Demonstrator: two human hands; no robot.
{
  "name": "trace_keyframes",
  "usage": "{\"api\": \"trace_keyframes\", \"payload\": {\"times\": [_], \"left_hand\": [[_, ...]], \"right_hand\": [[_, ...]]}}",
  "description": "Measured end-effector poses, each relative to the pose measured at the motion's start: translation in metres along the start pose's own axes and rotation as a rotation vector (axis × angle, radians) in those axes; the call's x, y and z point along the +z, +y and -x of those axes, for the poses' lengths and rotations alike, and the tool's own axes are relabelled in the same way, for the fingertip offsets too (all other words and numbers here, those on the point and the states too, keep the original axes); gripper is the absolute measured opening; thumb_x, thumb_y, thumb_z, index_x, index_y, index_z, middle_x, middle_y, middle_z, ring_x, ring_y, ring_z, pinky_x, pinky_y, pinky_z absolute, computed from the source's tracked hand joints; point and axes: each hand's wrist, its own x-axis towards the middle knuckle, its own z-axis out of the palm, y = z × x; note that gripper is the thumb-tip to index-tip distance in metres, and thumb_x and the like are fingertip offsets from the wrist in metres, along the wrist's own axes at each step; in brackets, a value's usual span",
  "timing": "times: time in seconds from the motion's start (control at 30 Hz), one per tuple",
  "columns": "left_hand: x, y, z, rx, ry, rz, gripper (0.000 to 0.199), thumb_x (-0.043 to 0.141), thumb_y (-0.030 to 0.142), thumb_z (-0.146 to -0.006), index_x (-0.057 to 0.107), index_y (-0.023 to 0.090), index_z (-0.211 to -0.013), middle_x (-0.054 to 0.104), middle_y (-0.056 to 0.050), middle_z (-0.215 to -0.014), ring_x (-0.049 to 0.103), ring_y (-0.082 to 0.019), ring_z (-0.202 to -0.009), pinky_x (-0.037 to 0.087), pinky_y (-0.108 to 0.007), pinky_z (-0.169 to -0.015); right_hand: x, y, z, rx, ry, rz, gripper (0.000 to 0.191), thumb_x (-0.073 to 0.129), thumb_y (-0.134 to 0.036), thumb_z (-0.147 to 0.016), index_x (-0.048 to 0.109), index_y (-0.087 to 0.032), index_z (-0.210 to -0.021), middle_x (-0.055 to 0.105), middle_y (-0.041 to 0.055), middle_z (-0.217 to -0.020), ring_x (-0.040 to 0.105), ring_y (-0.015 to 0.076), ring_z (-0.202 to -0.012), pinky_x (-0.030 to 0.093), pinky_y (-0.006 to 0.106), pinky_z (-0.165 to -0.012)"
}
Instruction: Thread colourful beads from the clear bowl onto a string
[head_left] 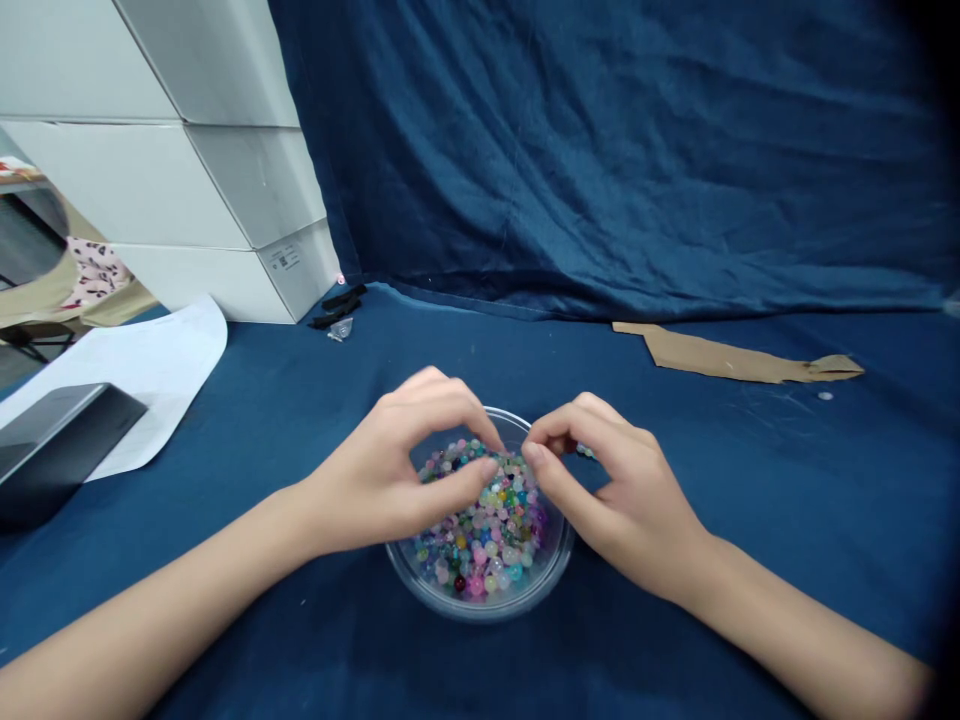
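Beads [484, 535], loose, many, round, small and mixed in size; colours pink, turquoise, purple, yellow, amber, pale green and milky white, some see-through, some cloudy; one dark red and one bright pink, larger than most, near the front edge of the heap. Location: inside a clear round bowl [480, 608] with a thick rim, standing on a blue cloth [315, 650] directly before the person; the heap covers most of the bottom. Left hand [390, 475]: above the bowl's left side, palm down, thumb and forefinger curved, tips close together over the beads; whether they grasp anything, cannot tell. Right hand [626, 490]: at the bowl's right rim, thumb and forefinger tips brought together, other fingers curled; what is between them, if anything, cannot tell. Small row of pale beads [586, 453]: just behind the right hand, partly hidden by it. Surroundings: torn strip of brown cardboard [727, 358], far right; white boxes [217, 190], stacked, far left; sheet of white paper [176, 370], left, partly under a dark wedge-shaped object [75, 460]; dark blue curtain [600, 150], hanging behind, creased.
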Motion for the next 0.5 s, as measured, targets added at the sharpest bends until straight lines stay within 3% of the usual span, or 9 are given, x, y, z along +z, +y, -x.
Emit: {"api": "trace_keyframes", "payload": {"times": [0.1, 0.17, 0.23, 0.33, 0.5], "left_hand": [[-0.007, 0.003, -0.001, 0.018, -0.319, -0.019, 0.006, 0.072, 0.023, -0.093, 0.075, 0.022, -0.098, 0.077, 0.003, -0.095, 0.068, -0.016, -0.087, 0.034, -0.04, -0.102], [-0.011, 0.005, 0.0, 0.044, -0.442, -0.036, 0.014, 0.073, 0.027, -0.093, 0.076, 0.025, -0.106, 0.078, 0.003, -0.107, 0.071, -0.018, -0.095, 0.022, -0.042, -0.114], [-0.013, 0.008, 0.001, 0.069, -0.505, -0.036, 0.025, 0.073, 0.032, -0.093, 0.074, 0.026, -0.118, 0.076, 0.0, -0.118, 0.071, -0.021, -0.103, 0.02, -0.042, -0.117], [-0.012, 0.013, 0.002, 0.101, -0.546, -0.048, 0.031, 0.07, 0.041, -0.094, 0.074, 0.025, -0.121, 0.072, -0.006, -0.123, 0.068, -0.025, -0.108, 0.037, -0.04, -0.106], [-0.008, 0.019, 0.003, 0.12, -0.546, -0.039, 0.017, 0.064, 0.033, -0.098, 0.075, 0.022, -0.104, 0.073, -0.007, -0.095, 0.067, -0.023, -0.084, 0.048, -0.035, -0.076]], "right_hand": [[0.003, 0.001, 0.0, 0.041, 0.009, -0.006, 0.01, 0.06, -0.019, -0.1, 0.064, -0.022, -0.091, 0.06, -0.0022, -0.076, 0.054, 0.0178, -0.078, 0.042, 0.034, -0.073], [0.004, 0.002, 0.0, 0.058, -0.003, -0.008, 0.011, 0.06, -0.02, -0.101, 0.064, -0.022, -0.09, 0.06, -0.0024, -0.075, 0.054, 0.0178, -0.078, 0.042, 0.034, -0.072], [0.004, 0.002, 0.0, 0.071, -0.01, -0.006, 0.012, 0.06, -0.02, -0.101, 0.064, -0.022, -0.09, 0.06, -0.0024, -0.075, 0.054, 0.0179, -0.077, 0.042, 0.034, -0.072], [0.003, 0.001, -0.001, 0.082, -0.014, -0.003, 0.012, 0.06, -0.02, -0.101, 0.064, -0.022, -0.091, 0.061, -0.0022, -0.075, 0.054, 0.0182, -0.078, 0.042, 0.034, -0.073], [0.001, 0.001, -0.001, 0.091, -0.023, -0.006, 0.012, 0.059, -0.022, -0.102, 0.064, -0.022, -0.092, 0.061, -0.0009, -0.077, 0.055, 0.0191, -0.078, 0.042, 0.035, -0.072]]}}
